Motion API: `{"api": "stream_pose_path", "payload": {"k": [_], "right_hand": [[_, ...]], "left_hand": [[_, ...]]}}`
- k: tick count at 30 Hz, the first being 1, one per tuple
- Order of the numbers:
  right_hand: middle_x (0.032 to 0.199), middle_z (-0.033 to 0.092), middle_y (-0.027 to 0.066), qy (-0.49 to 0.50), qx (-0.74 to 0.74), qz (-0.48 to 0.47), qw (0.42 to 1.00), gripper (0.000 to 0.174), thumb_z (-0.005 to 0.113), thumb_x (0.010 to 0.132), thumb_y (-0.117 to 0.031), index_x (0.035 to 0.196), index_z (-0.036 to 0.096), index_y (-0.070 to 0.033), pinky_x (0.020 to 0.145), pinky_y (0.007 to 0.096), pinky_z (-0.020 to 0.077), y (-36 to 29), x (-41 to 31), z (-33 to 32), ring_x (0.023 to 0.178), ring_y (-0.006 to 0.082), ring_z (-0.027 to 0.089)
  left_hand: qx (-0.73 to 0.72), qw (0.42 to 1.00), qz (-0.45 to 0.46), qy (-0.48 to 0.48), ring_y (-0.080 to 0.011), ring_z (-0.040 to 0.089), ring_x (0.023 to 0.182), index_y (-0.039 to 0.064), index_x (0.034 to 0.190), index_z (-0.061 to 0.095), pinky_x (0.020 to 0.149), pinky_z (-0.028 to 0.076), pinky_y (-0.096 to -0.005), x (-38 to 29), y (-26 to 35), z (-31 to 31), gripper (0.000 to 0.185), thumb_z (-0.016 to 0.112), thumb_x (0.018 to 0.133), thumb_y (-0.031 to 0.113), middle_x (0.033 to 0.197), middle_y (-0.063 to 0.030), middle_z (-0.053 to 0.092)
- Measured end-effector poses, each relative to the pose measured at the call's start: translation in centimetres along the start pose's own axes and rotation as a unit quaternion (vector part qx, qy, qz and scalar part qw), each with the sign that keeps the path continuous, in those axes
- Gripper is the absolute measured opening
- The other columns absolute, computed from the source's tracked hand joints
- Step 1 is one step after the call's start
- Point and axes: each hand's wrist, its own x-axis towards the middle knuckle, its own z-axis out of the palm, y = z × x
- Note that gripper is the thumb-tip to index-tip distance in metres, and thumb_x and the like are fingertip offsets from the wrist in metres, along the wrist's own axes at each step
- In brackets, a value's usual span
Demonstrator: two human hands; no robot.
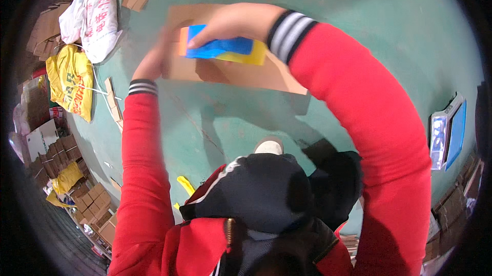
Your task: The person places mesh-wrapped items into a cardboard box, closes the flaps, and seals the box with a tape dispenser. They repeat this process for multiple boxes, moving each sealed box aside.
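Note:
In the head view my right hand grips a blue and yellow object, flat and rectangular, with an orange strip at its left end; its exact kind is not clear. It lies over a brown cardboard piece, which looks like a flat sheet or box face. Blurred by motion, my left hand is at the cardboard's left edge; whether its fingers grip that edge cannot be told.
White sacks and a yellow sack lie on the green floor at left, by cardboard strips and stacked cardboard. A blue-and-white container stands at right. My shoe is below the cardboard.

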Motion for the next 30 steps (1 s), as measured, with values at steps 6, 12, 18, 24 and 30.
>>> {"api": "stream_pose_path", "payload": {"k": [6,12,18,24,30], "right_hand": [[0.118,0.067,0.0175,0.001,-0.087,0.024,0.996,0.070,0.067,0.075,-0.064,0.115,0.070,-0.007,0.089,0.0401,0.0505,2.4,1.1,0.6,0.101,0.0326,0.065],[0.078,0.069,0.0118,-0.047,-0.080,0.194,0.977,0.075,0.072,0.070,-0.069,0.089,0.073,0.003,0.064,0.0320,0.0527,8.8,-13.9,-6.2,0.070,0.0199,0.066],[0.082,0.070,0.0143,-0.006,-0.048,0.303,0.952,0.067,0.076,0.072,-0.056,0.096,0.071,0.006,0.068,0.0337,0.0542,17.8,-21.6,-5.8,0.073,0.0217,0.068],[0.106,0.070,0.0132,-0.115,0.109,0.294,0.943,0.068,0.076,0.078,-0.050,0.117,0.063,0.005,0.083,0.0337,0.0533,23.0,-19.6,-4.8,0.092,0.0208,0.067],[0.113,0.068,0.0119,-0.232,0.189,0.270,0.915,0.067,0.079,0.078,-0.042,0.124,0.058,0.002,0.090,0.0334,0.0512,23.9,-19.3,-5.9,0.099,0.0206,0.065]], "left_hand": [[0.173,0.960,0.008,0.222,-0.0322,0.064,0.107,-0.005,0.120,0.063,0.090,0.048,-0.0415,5.1,-5.4,6.0,0.086,0.033,0.095,0.072,0.114,-0.0210,0.067],[0.355,0.902,-0.021,0.245,-0.0420,0.067,0.096,0.011,0.146,0.037,0.080,0.052,-0.0515,4.8,-5.7,6.8,0.056,0.043,0.099,0.040,0.103,-0.0270,0.067],[0.331,0.912,0.023,0.240,-0.0461,0.062,0.102,0.018,0.147,0.038,0.089,0.047,-0.0538,3.9,-4.2,7.5,0.050,0.028,0.103,0.039,0.109,-0.0290,0.065],[0.276,0.928,0.031,0.250,-0.0463,0.056,0.116,0.022,0.146,0.043,0.098,0.043,-0.0513,3.5,-3.9,7.6,0.055,0.019,0.104,0.049,0.126,-0.0293,0.058],[0.216,0.936,-0.002,0.277,-0.0443,0.052,0.122,0.010,0.138,0.053,0.103,0.039,-0.0493,4.0,-4.3,8.0,0.071,0.019,0.100,0.060,0.132,-0.0278,0.056]]}}
